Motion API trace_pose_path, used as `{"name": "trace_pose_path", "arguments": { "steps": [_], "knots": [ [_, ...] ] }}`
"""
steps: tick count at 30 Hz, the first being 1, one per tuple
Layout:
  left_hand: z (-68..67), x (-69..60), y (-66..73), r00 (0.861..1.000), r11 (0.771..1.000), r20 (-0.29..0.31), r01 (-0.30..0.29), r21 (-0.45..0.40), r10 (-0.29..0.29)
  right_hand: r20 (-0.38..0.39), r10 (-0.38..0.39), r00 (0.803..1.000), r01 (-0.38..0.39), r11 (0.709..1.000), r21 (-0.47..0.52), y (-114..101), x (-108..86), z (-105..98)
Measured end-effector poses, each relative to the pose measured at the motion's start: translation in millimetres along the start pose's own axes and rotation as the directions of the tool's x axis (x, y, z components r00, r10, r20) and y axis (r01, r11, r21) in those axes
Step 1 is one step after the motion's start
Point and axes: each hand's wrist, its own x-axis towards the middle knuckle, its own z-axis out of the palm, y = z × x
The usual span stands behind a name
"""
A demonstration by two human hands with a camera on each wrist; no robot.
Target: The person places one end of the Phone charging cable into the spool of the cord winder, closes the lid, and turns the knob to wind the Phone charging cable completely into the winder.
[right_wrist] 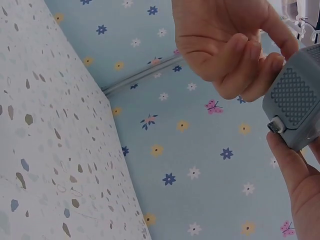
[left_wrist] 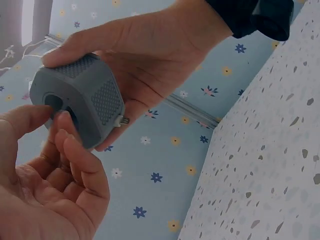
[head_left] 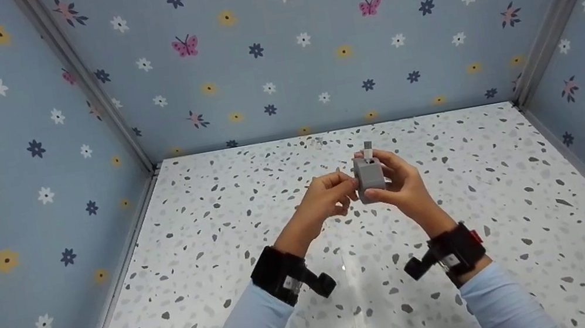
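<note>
Between my hands is a grey box with chamfered edges and cross-hatched side panels [head_left: 370,173]; its kind is not clear. Two round dark holes mark its end face [left_wrist: 54,101] in the left wrist view. A small white plug with a metal tip [head_left: 368,149] sticks out of one side. My right hand [head_left: 404,184] grips the box from the right, thumb on the near side and fingers behind. The thumb and forefinger of my left hand [head_left: 322,199] pinch at the holed face, fingertips at the openings. Whether they hold a separate small part is hidden.
Below the hands spreads a white speckled tabletop [head_left: 242,291]. Blue flowered panels [head_left: 278,41] enclose it at the back and both sides, with grey metal posts [head_left: 96,90] at the corners. Each wrist wears a black camera mount [head_left: 281,273]. White cables [left_wrist: 30,50] show beyond the panels.
</note>
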Motion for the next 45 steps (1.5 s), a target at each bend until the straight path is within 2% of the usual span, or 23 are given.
{"name": "trace_pose_path", "arguments": {
  "steps": [3,6,8,10,13,15,17,20,22,23,25,27,29,30,31,34,37,41,42,45],
  "knots": [
    [2.3,-1.7,2.2,1.0,0.999,-0.001,-0.003,0.044,0.003,0.005,-0.002,1.0,0.002,1.0,-0.006,-1,0.4,-1],
    [3.2,-1.9,1.3,0.995,0.989,-0.02,-0.1,0.108,0.102,0.003,-0.003,1.0,0.003,1.0,-0.012,0,0.0,-1],
    [2.7,-2.1,0.2,0.98,0.965,-0.04,-0.184,0.184,0.194,0.002,-0.004,1.0,0.004,1.0,-0.012,1,-0.5,-1],
    [2.1,-2.3,-1.1,0.959,0.927,-0.06,-0.25,0.279,0.276,-0.002,-0.004,1.0,0.004,1.0,-0.012,1,-0.9,-1],
    [2.3,-2.9,-2.2,0.934,0.872,-0.08,-0.292,0.394,0.349,-0.005,0.013,1.0,-0.013,1.0,0.002,2,-1.6,-1],
    [3.0,-3.0,-3.0,0.923,0.858,-0.09,-0.307,0.412,0.374,-0.004,0.025,1.0,-0.025,1.0,0.014,2,-1.6,-1],
    [4.5,-2.5,-3.3,0.924,0.882,-0.1,-0.315,0.351,0.37,-0.003,0.032,0.999,-0.032,0.999,0.027,2,-1.5,-1],
    [6.2,-1.1,-2.3,0.946,0.945,-0.113,-0.284,0.162,0.303,0.003,0.015,1.0,-0.015,0.999,0.031,1,-0.8,-1],
    [5.6,0.4,-2.3,0.96,0.965,-0.104,-0.257,0.06,0.262,0.001,0.011,1.0,-0.011,0.999,0.033,1,-0.5,-1],
    [4.5,1.0,-2.6,0.962,0.967,-0.097,-0.253,0.043,0.256,0.002,0.011,1.0,-0.011,0.999,0.036,1,-0.4,-1],
    [1.1,2.3,-4.4,0.956,0.956,-0.084,-0.274,0.105,0.283,-0.002,0.02,1.0,-0.02,0.999,0.042,1,-0.5,-2],
    [-2.3,2.1,-6.5,0.938,0.922,-0.076,-0.314,0.227,0.338,-0.003,0.027,1.0,-0.027,0.999,0.044,1,-0.6,-2],
    [-4.7,1.8,-8.4,0.922,0.873,-0.072,-0.332,0.358,0.38,0.002,0.026,1.0,-0.026,0.999,0.047,1,-0.9,-2],
    [-5.2,1.8,-9.2,0.918,0.85,-0.068,-0.331,0.409,0.39,0.005,0.021,1.0,-0.021,0.999,0.047,1,-1.0,-2],
    [-5.2,1.6,-9.7,0.919,0.839,-0.061,-0.327,0.434,0.39,0.009,0.019,1.0,-0.019,0.998,0.053,1,-1.2,-2],
    [-4.0,2.4,-10.8,0.932,0.856,-0.044,-0.31,0.413,0.359,0.02,0.008,1.0,-0.009,0.998,0.061,2,-1.4,-1],
    [-3.0,2.6,-11.7,0.938,0.88,-0.041,-0.308,0.361,0.345,0.021,0.004,1.0,-0.005,0.998,0.058,3,-1.5,-1],
    [-3.2,2.0,-13.3,0.939,0.877,-0.03,-0.309,0.368,0.343,0.015,0.007,1.0,-0.008,0.999,0.044,3,-1.9,0],
    [-2.9,1.8,-13.2,0.945,0.89,-0.027,-0.297,0.346,0.326,0.013,0.011,1.0,-0.011,0.999,0.045,3,-2.2,0],
    [-1.6,1.5,-12.2,0.968,0.947,-0.024,-0.239,0.215,0.25,0.014,0.026,1.0,-0.027,0.999,0.047,2,-3.0,0]
  ]
}}
